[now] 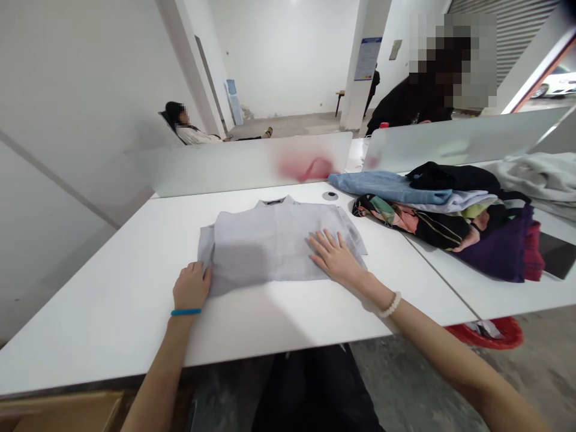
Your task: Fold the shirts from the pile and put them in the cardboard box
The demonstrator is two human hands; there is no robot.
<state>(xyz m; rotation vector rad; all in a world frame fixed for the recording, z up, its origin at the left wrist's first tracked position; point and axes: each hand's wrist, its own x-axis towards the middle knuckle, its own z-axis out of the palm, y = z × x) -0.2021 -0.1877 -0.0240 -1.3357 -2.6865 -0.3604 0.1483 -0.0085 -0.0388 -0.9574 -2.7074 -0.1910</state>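
Observation:
A pale grey folded shirt (270, 240) lies collar away from me on the white table (112, 300). My right hand (335, 257) rests flat on the shirt's right part, fingers stretched out. My left hand (191, 285) is at the shirt's lower left corner, its fingers curled round the fabric edge. A blue band circles my left wrist, a white bead bracelet my right.
A pile of mixed clothes (450, 210) lies to the right, with pale cloth (540, 174) behind it. Low frosted dividers (234, 162) border the table's far side. A person in black (405, 102) is beyond them, another person (184, 123) reclines far left. A red basket (490, 333) stands under the table.

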